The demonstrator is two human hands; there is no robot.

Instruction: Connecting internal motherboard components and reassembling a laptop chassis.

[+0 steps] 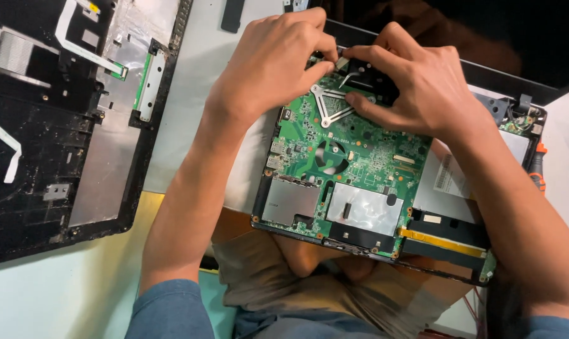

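With my left hand (275, 63) and right hand (416, 81) both pinched on the small connector (341, 63) at the far edge of the green motherboard (353, 157) in the opened laptop, I'd pull evenly, not twisting, sparing the metal bracket (331, 107).

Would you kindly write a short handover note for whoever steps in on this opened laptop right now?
Left hand: fingers pinching a small connector at the far edge of the green motherboard.
Right hand: fingers pressing beside the metal heatsink bracket.
Laptop base overhangs the table edge, above the lap.
Done: the top cover is off, lying upside down at left.
Left: motherboard is in the base; whether the connector is seated is unclear.
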